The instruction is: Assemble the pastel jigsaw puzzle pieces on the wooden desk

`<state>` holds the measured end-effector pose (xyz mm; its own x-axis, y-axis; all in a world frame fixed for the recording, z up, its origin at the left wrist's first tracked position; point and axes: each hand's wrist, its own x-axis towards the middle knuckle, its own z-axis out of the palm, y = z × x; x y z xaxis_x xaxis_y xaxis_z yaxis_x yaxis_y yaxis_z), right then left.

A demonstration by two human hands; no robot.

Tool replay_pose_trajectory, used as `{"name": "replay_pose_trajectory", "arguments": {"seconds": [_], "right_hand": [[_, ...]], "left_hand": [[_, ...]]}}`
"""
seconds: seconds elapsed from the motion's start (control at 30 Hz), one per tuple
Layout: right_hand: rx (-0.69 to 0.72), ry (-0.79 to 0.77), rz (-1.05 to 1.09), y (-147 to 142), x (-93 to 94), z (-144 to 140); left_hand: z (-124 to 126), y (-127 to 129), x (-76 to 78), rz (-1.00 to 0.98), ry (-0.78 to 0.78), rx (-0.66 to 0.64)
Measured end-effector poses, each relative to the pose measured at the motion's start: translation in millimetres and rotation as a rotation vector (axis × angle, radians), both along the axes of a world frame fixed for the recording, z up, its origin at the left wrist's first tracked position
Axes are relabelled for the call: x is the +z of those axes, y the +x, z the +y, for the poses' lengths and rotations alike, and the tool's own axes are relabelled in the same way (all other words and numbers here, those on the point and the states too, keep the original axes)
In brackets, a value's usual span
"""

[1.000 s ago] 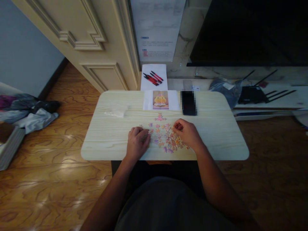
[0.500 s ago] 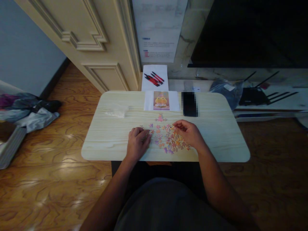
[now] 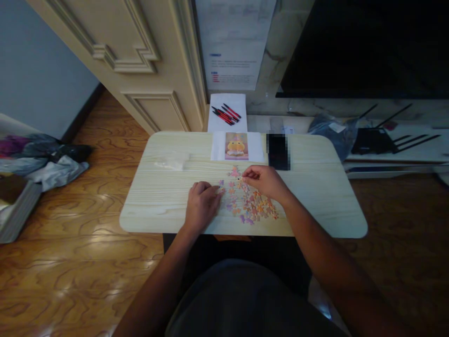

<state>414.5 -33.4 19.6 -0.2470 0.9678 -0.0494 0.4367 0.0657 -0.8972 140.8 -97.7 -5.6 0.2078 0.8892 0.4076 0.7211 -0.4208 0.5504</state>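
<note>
A heap of small pastel puzzle pieces (image 3: pixel 249 206) lies on a light wooden table (image 3: pixel 315 206) in front of me. My right hand (image 3: pixel 264 181) is over the far side of the heap and pinches one small puzzle piece (image 3: pixel 239 178) between thumb and forefinger, close to a small joined cluster of pieces (image 3: pixel 233 172). My left hand (image 3: pixel 201 205) rests curled on the table at the heap's left edge, fingertips touching pieces; whether it grips one is hidden. A reference picture of a yellow character (image 3: pixel 236 145) lies at the table's far edge.
A dark phone (image 3: pixel 278 150) lies right of the picture. A crumpled clear bag (image 3: pixel 170 162) sits far left on the table. Red and black pens (image 3: pixel 226 113) lie on white paper behind. A router (image 3: pixel 372 138) is to the right, and clothes (image 3: pixel 42 159) lie on the floor to the left.
My right hand has moved up and left with its pinched piece, from over the heap toward the small joined cluster. My left hand has stayed in place.
</note>
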Motion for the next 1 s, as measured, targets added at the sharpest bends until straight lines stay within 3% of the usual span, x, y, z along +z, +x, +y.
{"name": "replay_pose_trajectory", "arguments": {"seconds": [0.23, 0.47, 0.73, 1.0], "right_hand": [[0.150, 0.015, -0.073, 0, 1.8, 22], [0.179, 0.042, -0.002, 2, -8.5, 16], [0.180, 0.127, -0.092, 3, -11.0, 11], [0.238, 0.077, -0.140, 6, -8.3, 9]], "left_hand": [[41, -1, 12.2, 0.045, 0.061, -0.131], [87, -11, 10.1, 0.154, 0.102, -0.334], [87, -16, -5.6, 0.011, 0.036, -0.342], [86, -15, -5.5, -0.017, 0.015, -0.391]]}}
